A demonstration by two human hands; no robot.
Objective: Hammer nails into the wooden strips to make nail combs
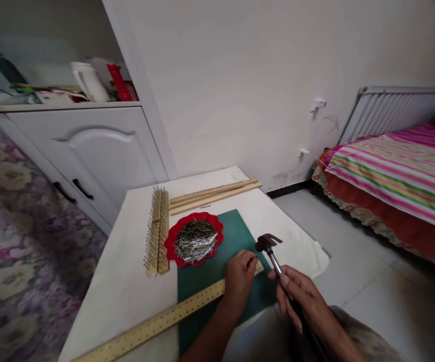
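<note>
My right hand point(303, 295) is wrapped round the handle of a small claw hammer point(268, 245), whose dark head hovers just above the end of a long wooden strip point(153, 326) drilled with holes. My left hand point(240, 279) rests on that end of the strip, fingers pinched together near the hammer head; what they pinch is too small to make out. The strip lies across a green mat point(236, 234). A red scalloped dish point(194, 240) heaped with metal nails sits just beyond my left hand.
Two wooden strips studded with nails point(157, 230) lie left of the dish, and several plain strips point(213, 195) at the far edge of the white table point(111, 291). A white cabinet point(89, 156) stands left, a striped bed point(402, 171) right, a radiator point(394, 108) behind it.
</note>
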